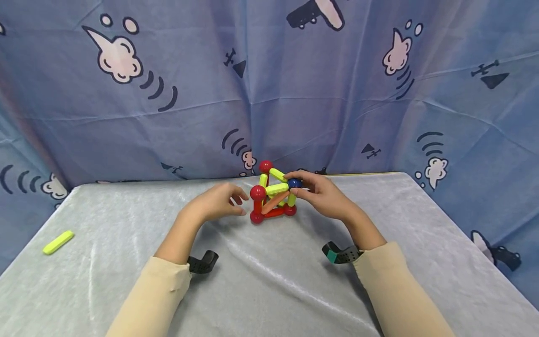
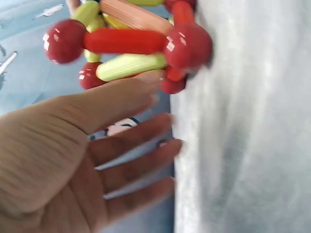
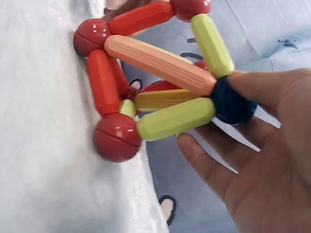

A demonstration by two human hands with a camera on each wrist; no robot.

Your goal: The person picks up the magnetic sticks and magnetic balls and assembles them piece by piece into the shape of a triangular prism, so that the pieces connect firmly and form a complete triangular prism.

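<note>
A magnetic stick-and-ball frame (image 1: 276,188) stands on the cloth-covered table, built of red balls, one dark blue ball (image 1: 295,184), and red, yellow-green and orange sticks. My right hand (image 1: 322,194) pinches the blue ball at the upper right corner, thumb and fingers on either side of it. An orange stick (image 3: 160,65) slants from that ball down to a red ball (image 3: 92,37) at the base. Beside the frame's left side is my left hand (image 1: 219,202), its fingers loosely spread and holding nothing. In the left wrist view its thumb overlaps the frame near a yellow-green stick (image 2: 131,66).
A loose yellow-green stick (image 1: 58,242) lies on the left part of the table. Grey cloth (image 1: 261,281) with creases covers the tabletop. A blue printed curtain (image 1: 189,84) hangs right behind the table's far edge.
</note>
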